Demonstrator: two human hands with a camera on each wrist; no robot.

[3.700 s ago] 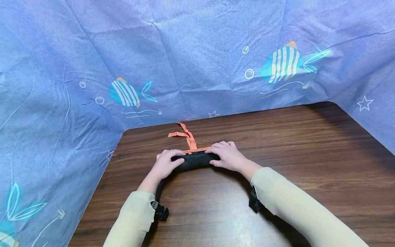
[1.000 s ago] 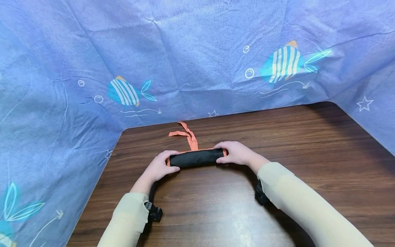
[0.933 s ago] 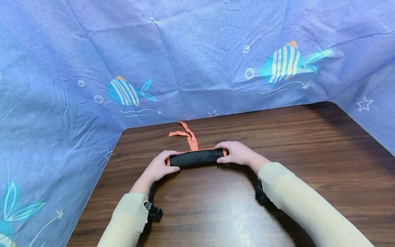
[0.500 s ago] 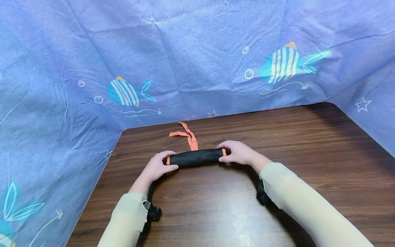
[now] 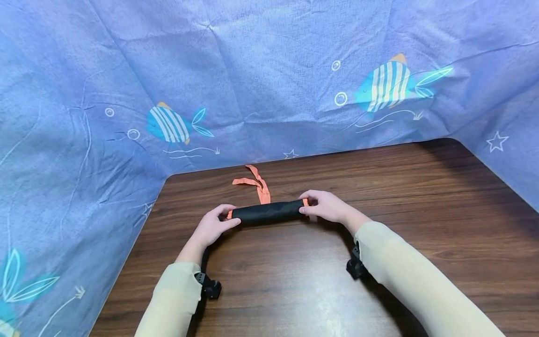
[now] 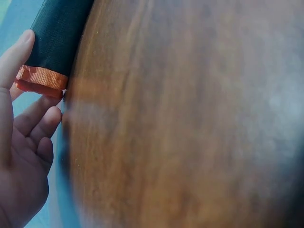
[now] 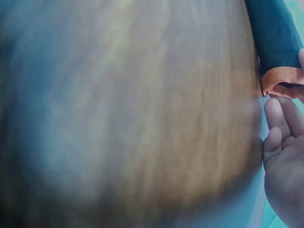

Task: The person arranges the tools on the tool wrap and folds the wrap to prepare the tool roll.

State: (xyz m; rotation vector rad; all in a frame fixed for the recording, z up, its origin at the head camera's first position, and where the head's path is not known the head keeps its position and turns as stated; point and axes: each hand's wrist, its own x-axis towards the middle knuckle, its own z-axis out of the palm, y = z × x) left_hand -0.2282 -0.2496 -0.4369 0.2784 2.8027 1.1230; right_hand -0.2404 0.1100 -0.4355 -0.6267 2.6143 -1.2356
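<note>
A rolled-up black cloth [image 5: 268, 213] with orange edging lies across the table in the head view. Two orange ties [image 5: 263, 191] spread from its far side. My left hand [image 5: 210, 228] grips the roll's left end, thumb on the near side and fingers behind. At the right end, my right hand [image 5: 327, 206] holds it in a similar way. In the left wrist view, the orange edging [image 6: 45, 77] forms an open end beside my fingers. The right wrist view shows the other orange end [image 7: 285, 74] by my right fingertips, partly cut off by the frame.
The dark wooden table [image 5: 396, 201] extends widely to the right and toward me. A blue curtain [image 5: 269, 84] printed with fish borders its back and sides. Black wrist cameras [image 5: 210, 286] hang below both sleeves.
Both hands have moved outward from the roll's top to its ends, uncovering its middle. Over the last second, the roll has turned slightly away from me, and the ties have shifted a little.
</note>
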